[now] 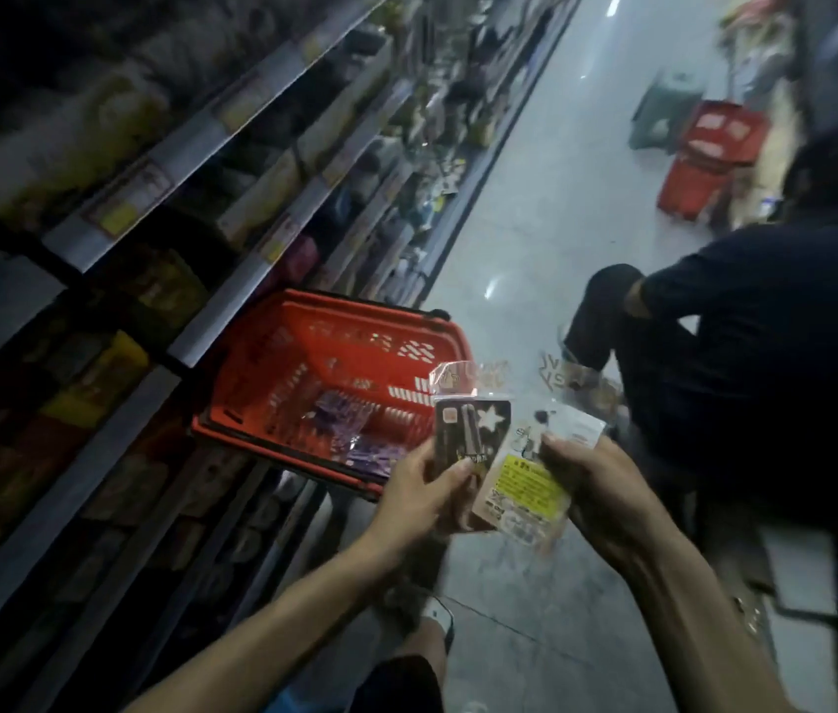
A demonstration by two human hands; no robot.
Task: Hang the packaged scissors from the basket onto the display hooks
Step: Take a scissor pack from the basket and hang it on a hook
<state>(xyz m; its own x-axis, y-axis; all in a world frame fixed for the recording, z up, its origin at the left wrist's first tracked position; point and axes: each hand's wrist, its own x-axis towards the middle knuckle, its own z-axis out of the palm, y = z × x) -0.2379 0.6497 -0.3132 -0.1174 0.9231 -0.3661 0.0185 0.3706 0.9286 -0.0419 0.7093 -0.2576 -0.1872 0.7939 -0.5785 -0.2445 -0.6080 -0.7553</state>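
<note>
Two packs are held up just right of the red basket (252, 398), over its near right corner: a dark pack (473, 429) with a pale star on its card and a clear hang tab on top, and a pale pack (532, 486) with a yellow label, the two overlapping at their inner edges; what is inside each is too blurred to tell. The left hand (419, 494) grips the dark pack from its lower left, thumb across the front and fingers curled behind. The right hand (594, 488) pinches the pale pack at its upper right edge, thumb on the front. The basket sits tilted against the foot of the shelves (190, 146), which run along its left side and on up the aisle, crowded with dim, blurred goods and price strips. Inside the basket, on its bottom, lie a few purple packets (350, 429) in shiny wrap. The floor (535, 198) right of the basket is pale glossy tile with light glints on it. Right of the basket, beyond the packs, another person (766, 326) in dark clothes sits low with a knee raised, taking up that side of the aisle. Well beyond the basket, up the aisle, stand a second red basket (715, 151) and a green stool (663, 110) just beside it. Below the basket, near the bottom edge, the wearer's shoe (440, 617) rests on the tile
</note>
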